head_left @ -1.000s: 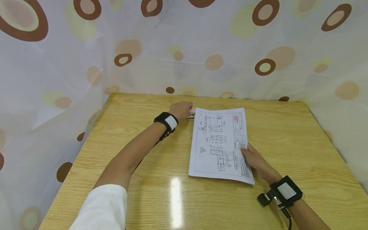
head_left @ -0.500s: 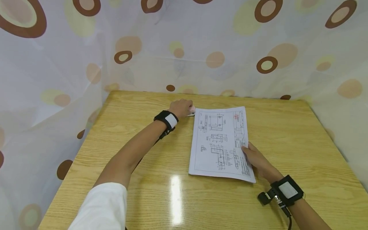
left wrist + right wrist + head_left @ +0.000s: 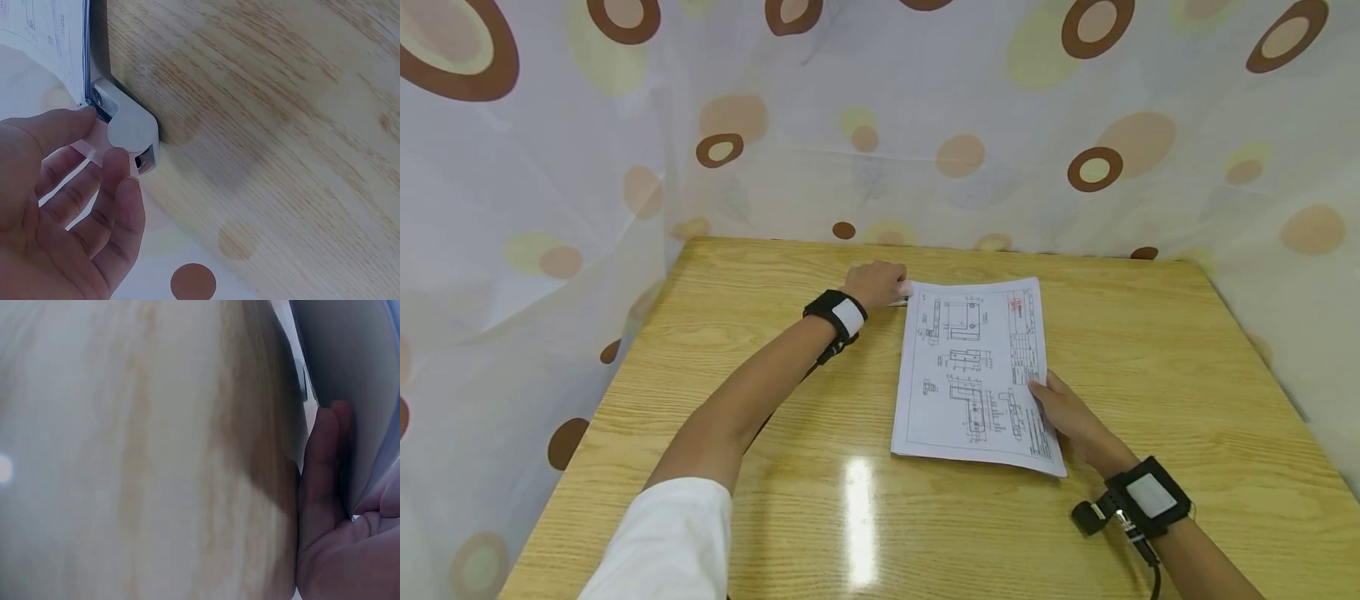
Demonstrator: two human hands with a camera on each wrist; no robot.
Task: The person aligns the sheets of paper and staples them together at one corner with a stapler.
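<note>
A stack of white sheets (image 3: pixel 973 371) printed with technical drawings lies on the wooden table (image 3: pixel 1150 350). My left hand (image 3: pixel 874 285) is at the stack's far left corner. There its thumb and fingers (image 3: pixel 119 187) pinch a small white stapler (image 3: pixel 128 128) that sits on that corner of the sheets (image 3: pixel 44 37). The stapler (image 3: pixel 904 292) barely shows past the hand in the head view. My right hand (image 3: pixel 1063 412) holds the near right edge, thumb on top. In the right wrist view its fingers (image 3: pixel 322 506) lie under the lifted sheets (image 3: pixel 350 394).
A curtain (image 3: pixel 962 125) with brown and beige circles hangs close around the table on the far, left and right sides. Each wrist wears a black strap with a camera (image 3: pixel 1146 500). A glare spot (image 3: pixel 859 508) lies on the near tabletop.
</note>
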